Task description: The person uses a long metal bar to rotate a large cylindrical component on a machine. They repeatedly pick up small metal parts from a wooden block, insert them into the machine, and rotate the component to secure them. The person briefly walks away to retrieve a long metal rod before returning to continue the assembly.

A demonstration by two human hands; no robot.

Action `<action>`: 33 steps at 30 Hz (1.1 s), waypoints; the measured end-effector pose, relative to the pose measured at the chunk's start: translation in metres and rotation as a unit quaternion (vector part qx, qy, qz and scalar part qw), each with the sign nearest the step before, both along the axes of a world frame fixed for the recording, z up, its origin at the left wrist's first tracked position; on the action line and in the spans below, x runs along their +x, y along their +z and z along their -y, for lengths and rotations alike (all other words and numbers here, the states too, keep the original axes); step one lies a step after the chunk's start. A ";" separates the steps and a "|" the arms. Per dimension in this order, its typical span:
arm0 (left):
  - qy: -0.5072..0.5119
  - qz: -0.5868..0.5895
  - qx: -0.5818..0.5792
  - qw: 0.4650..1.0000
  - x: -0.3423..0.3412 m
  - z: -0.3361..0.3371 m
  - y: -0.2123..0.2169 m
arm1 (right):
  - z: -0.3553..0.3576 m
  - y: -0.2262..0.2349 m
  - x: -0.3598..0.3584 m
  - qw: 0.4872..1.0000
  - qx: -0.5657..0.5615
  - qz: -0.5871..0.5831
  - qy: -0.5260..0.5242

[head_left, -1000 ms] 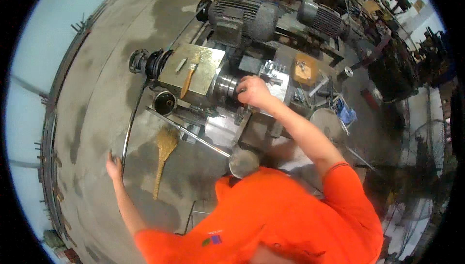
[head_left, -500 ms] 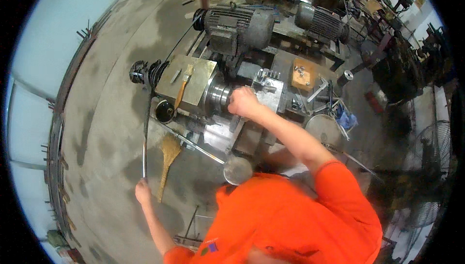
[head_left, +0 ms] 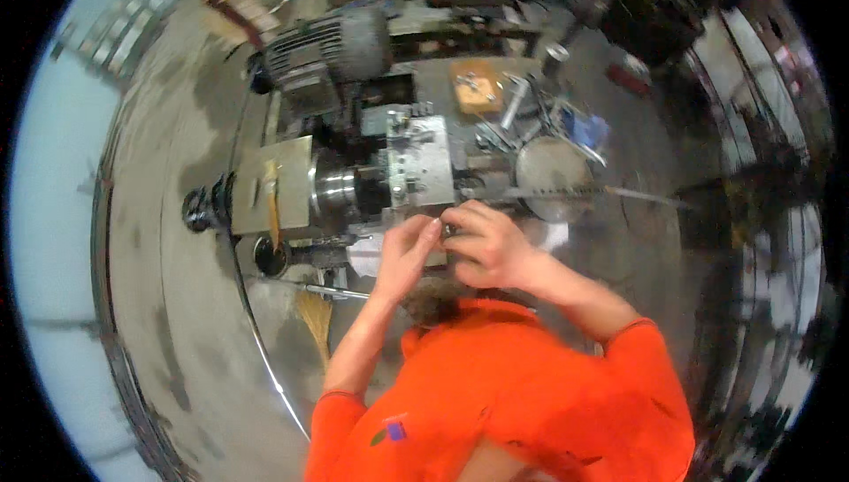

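My left hand [head_left: 409, 254] and my right hand [head_left: 488, 243] meet in front of my chest, fingertips closed together. Between them is a small dark thing, too small and blurred to name. Just beyond my hands is a lathe, with a shiny ringed metal workpiece [head_left: 336, 188] at its chuck. To the right of that stands the metal tool post [head_left: 420, 162], its bolts pointing up. A long lever rod [head_left: 258, 332] slants down on the left, with neither hand on it.
A brush [head_left: 273, 203] lies on the flat cover plate [head_left: 249, 183], near a black cup [head_left: 270, 255]. Farther off is an electric motor [head_left: 332, 50]. On the right are a wooden block [head_left: 475, 86] with small parts, a blue rag [head_left: 587, 130] and a round plate [head_left: 553, 172]. A broom [head_left: 315, 318] lies low left.
My left hand has let go of the lever rod and come up to the middle. My right hand has drawn back from the workpiece to meet it. The view has shifted.
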State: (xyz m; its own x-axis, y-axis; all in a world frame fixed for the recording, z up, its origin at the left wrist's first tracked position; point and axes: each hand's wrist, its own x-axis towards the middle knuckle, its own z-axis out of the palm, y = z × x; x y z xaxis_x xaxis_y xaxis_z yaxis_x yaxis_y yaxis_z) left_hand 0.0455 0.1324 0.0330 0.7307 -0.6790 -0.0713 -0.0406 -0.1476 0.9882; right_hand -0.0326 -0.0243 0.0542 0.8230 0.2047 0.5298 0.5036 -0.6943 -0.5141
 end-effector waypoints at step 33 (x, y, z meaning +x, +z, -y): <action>-0.204 -0.541 -0.193 0.793 -0.116 0.189 -0.034 | 0.119 -0.013 -0.151 0.924 0.200 0.049 -0.322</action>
